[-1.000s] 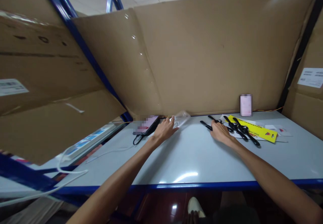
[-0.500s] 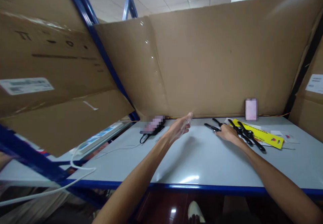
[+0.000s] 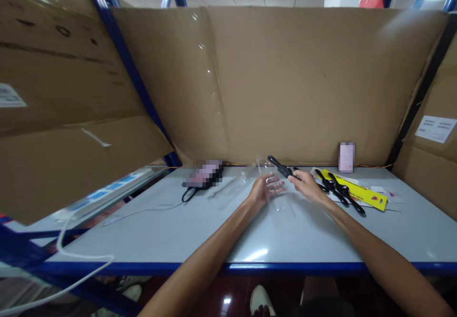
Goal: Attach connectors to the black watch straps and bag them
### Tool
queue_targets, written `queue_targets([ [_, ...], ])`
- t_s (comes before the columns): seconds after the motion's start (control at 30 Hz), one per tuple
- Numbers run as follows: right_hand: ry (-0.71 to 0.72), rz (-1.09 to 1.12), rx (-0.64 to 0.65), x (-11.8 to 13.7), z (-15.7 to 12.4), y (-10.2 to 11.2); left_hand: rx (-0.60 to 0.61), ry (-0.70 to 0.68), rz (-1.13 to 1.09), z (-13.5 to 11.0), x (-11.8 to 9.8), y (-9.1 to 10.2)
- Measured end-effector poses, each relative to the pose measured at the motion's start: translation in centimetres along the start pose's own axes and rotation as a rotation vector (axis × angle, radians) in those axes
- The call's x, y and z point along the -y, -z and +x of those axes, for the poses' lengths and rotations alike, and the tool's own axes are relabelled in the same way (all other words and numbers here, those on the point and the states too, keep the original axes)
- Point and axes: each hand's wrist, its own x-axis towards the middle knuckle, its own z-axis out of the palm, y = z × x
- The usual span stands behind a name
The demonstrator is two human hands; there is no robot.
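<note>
My left hand (image 3: 262,191) holds a clear plastic bag (image 3: 276,198) over the middle of the grey table (image 3: 214,231), fingers curled on its edge. My right hand (image 3: 307,183) is closed on a black handled tool (image 3: 282,167), lifted and pointing up-left toward the bag's mouth. The two hands are close together. More black tools (image 3: 339,188) lie just right of my right hand, partly on a yellow card (image 3: 360,191).
A tall cardboard sheet (image 3: 285,84) walls the back of the table. A dark pouch with a cord (image 3: 202,176) lies at the back left. A small box (image 3: 346,157) stands at the back right. Cardboard boxes (image 3: 428,164) flank both sides; a white cable (image 3: 82,264) hangs off left.
My left hand has carried the clear bag from the back of the table toward the middle. My right hand has lifted one black tool off the table and brought it to the bag.
</note>
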Motion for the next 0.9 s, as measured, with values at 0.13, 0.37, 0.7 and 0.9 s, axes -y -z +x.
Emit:
queue_targets([
  [0.13,-0.015,-0.13,-0.006,0.2,-1.0,-2.4,0.032,0.02,-0.156,-0.1,1.0,-0.2],
  [0.37,-0.223,0.09,0.189,0.9,-2.2,-3.7,0.051,0.086,-0.248,-1.0,1.1,-0.7],
  [0.7,0.16,-0.572,-0.003,2.9,-3.0,-2.9,-0.026,0.064,-0.295,-0.8,1.1,-0.9],
  [0.9,0.251,-0.584,-0.343,3.0,-1.5,1.9,-0.056,0.153,-0.269,-1.7,0.8,-1.4],
])
